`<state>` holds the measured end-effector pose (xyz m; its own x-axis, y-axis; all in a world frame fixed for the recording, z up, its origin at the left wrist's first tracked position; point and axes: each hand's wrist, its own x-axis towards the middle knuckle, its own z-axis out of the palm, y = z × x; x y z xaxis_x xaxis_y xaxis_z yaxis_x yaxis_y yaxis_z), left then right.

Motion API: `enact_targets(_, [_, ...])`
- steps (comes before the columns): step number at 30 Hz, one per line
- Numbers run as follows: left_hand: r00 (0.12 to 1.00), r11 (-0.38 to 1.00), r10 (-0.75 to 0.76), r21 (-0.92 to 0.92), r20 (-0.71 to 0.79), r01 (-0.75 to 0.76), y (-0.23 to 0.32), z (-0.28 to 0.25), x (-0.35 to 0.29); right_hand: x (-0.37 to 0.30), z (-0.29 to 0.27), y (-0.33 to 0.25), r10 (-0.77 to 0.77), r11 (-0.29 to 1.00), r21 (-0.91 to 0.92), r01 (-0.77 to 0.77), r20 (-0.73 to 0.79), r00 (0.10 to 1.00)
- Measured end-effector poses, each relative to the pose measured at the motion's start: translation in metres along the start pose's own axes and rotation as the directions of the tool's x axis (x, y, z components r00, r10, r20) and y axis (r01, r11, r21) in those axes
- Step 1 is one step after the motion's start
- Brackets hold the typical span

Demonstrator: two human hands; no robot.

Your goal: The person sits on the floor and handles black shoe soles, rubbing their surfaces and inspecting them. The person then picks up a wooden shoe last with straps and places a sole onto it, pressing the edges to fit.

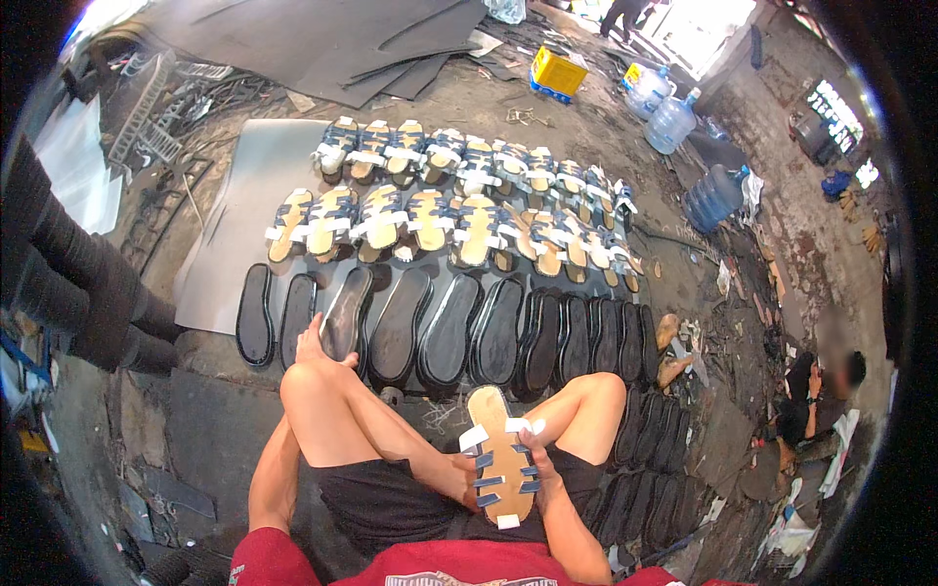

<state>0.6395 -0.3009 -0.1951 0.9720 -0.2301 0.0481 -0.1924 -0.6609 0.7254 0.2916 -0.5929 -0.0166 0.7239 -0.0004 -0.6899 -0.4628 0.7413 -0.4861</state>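
Beyond my raised left knee, my left hand [322, 342] grips the near end of a glossy black shoe sole [347, 311], fingers along its left side and thumb at its near edge. Between my legs, my right hand [543, 467] holds a sandal upper [504, 459] by its right side. This piece has a tan insole, with white and dark blue straps folded around its edges. More black soles [398, 327] stand in a row of stacks to either side of the one in my left hand.
Two rows of strapped sandal uppers [428, 220] lie behind the soles on a grey sheet [220, 259]. Dark stacked soles [645, 430] sit at my right. Black piles [73, 264] rise at the left. Water jugs [672, 122] and a yellow crate [557, 70] stand farther back; another person [801, 391] is at the right.
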Motion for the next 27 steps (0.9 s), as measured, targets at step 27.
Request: enact_targets(27, [0.875,0.974,-0.105,-0.228,-0.473,-0.006,-0.015,-0.169,0.048,0.001,-0.008,0.010,-0.042,0.999,0.013,0.043,-0.083,0.996])
